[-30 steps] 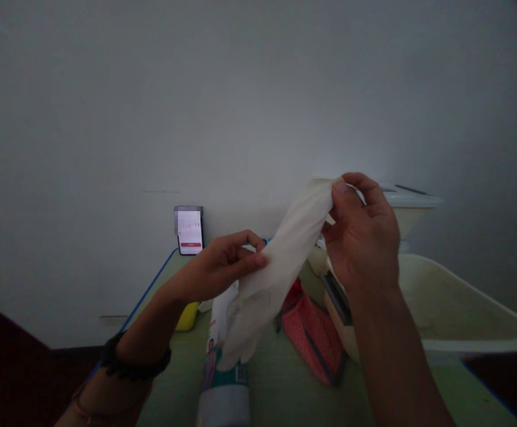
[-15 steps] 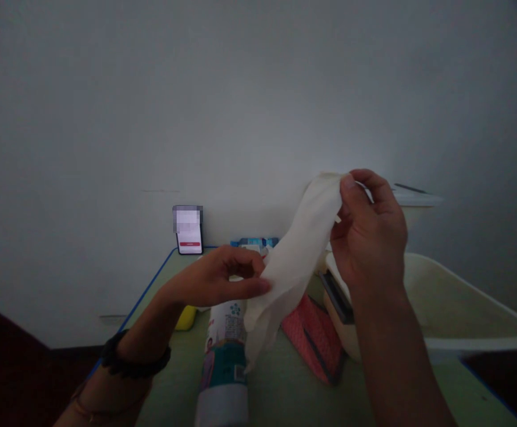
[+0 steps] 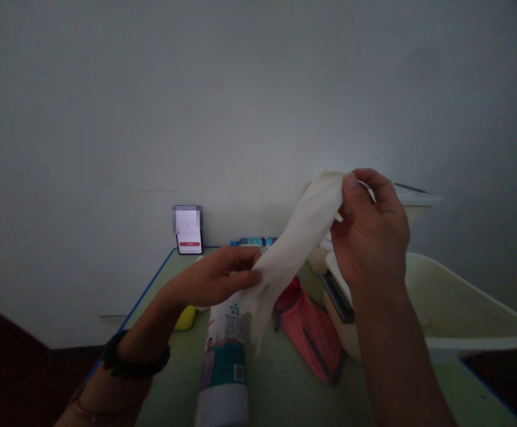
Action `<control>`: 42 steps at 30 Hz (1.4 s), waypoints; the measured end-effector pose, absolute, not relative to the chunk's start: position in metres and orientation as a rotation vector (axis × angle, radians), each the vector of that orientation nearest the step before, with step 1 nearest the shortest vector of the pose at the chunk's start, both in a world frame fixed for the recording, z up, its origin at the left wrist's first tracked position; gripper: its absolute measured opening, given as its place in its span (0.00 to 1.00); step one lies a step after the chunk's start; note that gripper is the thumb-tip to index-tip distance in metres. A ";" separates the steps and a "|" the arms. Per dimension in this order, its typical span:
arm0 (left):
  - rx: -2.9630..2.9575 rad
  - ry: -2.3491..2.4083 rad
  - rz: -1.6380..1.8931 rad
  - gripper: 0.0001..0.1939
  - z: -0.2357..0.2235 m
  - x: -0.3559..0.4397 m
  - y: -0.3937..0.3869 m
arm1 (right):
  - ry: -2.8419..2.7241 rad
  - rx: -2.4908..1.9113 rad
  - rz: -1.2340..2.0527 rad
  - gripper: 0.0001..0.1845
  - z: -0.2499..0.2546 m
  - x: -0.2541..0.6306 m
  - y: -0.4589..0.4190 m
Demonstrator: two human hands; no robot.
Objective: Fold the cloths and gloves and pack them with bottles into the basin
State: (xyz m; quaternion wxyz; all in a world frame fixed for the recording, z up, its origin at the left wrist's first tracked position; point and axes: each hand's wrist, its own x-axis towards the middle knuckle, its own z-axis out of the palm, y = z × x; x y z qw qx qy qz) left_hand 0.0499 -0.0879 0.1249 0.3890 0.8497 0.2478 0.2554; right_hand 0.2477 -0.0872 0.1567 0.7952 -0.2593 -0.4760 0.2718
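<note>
A limp white glove [image 3: 305,228], thin like a disposable one, stretches diagonally between my two hands. My right hand [image 3: 369,222] pinches its upper, cuff-like end between thumb and fingers. Lower down, the thumb and fingertips of my left hand [image 3: 223,276] close on the edge of the glove near its finger end. The loose tips dangle below, blurred. Under my left hand, a white cylinder with a printed wrapper [image 3: 225,350] lies on the green table [image 3: 285,391]. A red cloth item with dark trim [image 3: 314,332] rests beneath the glove.
A lit phone [image 3: 190,231] leans on the wall at the back left. A yellow object [image 3: 186,318] sits by my left wrist. Blue packaging [image 3: 254,242] lies at the back. To the right stands a white basin [image 3: 467,284], with a dark handle-like piece [image 3: 337,296] before it.
My left hand has shifted slightly left and closed on the edge of the glove. The glove's lower end has swung up, uncovering more of the red item. My right hand has hardly moved.
</note>
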 end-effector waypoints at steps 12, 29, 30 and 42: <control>2.128 0.654 0.652 0.14 0.119 0.045 -0.078 | -0.935 -0.485 0.626 0.09 0.158 0.249 -0.087; 1.819 0.642 0.523 0.12 0.114 0.032 -0.069 | -0.967 -0.572 0.599 0.10 0.158 0.245 -0.088; 1.819 0.659 0.515 0.17 0.113 0.031 -0.069 | -0.989 -0.589 0.606 0.10 0.157 0.243 -0.089; 1.826 0.490 0.764 0.22 0.119 0.058 -0.084 | -1.345 -0.616 0.723 0.08 0.148 0.222 -0.098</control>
